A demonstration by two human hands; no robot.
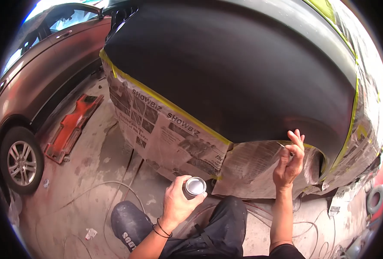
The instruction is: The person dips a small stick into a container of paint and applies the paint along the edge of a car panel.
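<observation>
My left hand (177, 199) is wrapped round a small round tin (196, 186), held above my knees with its pale grey top facing up. My right hand (291, 163) is raised at the wheel arch edge of a dark grey car body panel (226, 77). Between its thumb and fingers is a thin pale stick (281, 145), whose tip points left; its exact kind I cannot make out. Some fingers reach up close to the panel's lower edge, and I cannot tell whether they touch it. Newspaper masking (170, 125) with yellow tape (174, 107) borders the panel below.
Another car (49, 64) stands at the left, its wheel (22, 159) on the concrete floor. A red creeper board (74, 127) lies between the cars. Hoses (306, 228) trail over the floor at the right. Plastic and paper masking (366, 95) covers the panel's right side.
</observation>
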